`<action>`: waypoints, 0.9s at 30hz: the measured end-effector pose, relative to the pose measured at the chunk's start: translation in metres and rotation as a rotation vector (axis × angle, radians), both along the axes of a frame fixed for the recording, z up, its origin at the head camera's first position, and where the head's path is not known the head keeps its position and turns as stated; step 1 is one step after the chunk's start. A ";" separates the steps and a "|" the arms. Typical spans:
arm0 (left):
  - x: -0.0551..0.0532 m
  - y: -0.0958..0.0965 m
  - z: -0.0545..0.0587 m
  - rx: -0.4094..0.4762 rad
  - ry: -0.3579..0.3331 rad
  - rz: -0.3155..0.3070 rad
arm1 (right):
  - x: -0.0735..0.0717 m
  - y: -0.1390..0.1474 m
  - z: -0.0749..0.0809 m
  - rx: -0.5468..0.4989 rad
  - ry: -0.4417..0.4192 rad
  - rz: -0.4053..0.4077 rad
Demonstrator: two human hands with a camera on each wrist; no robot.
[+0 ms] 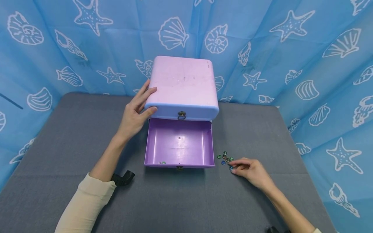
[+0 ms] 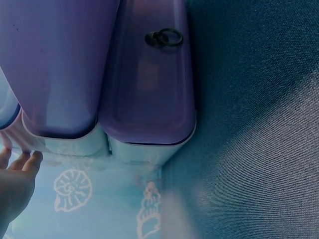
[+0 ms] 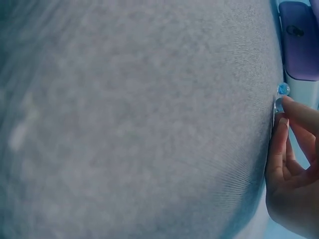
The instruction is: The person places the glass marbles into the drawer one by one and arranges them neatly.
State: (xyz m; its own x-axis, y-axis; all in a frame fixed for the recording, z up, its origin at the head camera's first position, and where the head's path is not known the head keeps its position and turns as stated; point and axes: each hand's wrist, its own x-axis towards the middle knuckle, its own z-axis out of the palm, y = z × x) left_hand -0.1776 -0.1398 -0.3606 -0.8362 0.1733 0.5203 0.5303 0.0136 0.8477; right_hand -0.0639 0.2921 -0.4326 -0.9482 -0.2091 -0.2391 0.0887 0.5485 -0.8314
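A small drawer cabinet [image 1: 183, 81] with a pink top and blue front stands on the table. Its purple drawer [image 1: 179, 142] is pulled out, with a few small green marbles [image 1: 163, 162] near the front wall. My left hand [image 1: 134, 115] rests against the cabinet's left side, fingers extended along the side and top, thumb on the front edge. Right of the drawer, my right hand [image 1: 253, 171] pinches a blue marble [image 1: 231, 168] between thumb and fingertips at table level. Beside it lie several green, brown and blue marbles [image 1: 223, 162]. In the right wrist view another blue marble [image 3: 283, 88] shows close to the fingertips.
A grey cloth covers the table [image 1: 247, 207]. Behind and to the sides hangs a blue curtain [image 1: 198, 19] with white shells and starfish. Below the open drawer, the left wrist view shows a closed purple drawer [image 2: 149, 89] with a ring pull [image 2: 167, 38].
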 end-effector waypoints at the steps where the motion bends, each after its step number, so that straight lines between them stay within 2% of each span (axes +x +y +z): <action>1: 0.000 0.000 0.000 0.001 0.001 -0.001 | 0.000 -0.001 0.000 0.019 0.019 0.006; 7: 0.000 0.000 0.001 0.010 0.006 -0.007 | -0.001 -0.003 -0.002 0.109 0.117 0.032; 13: 0.000 -0.001 0.000 0.006 0.013 -0.010 | -0.003 0.000 -0.003 0.106 0.137 0.047; 22: 0.000 0.000 0.000 0.014 0.005 -0.016 | -0.004 0.002 0.000 -0.060 0.027 0.003; 27: 0.000 0.000 0.000 0.026 0.000 -0.022 | -0.005 -0.001 0.002 -0.118 0.027 0.025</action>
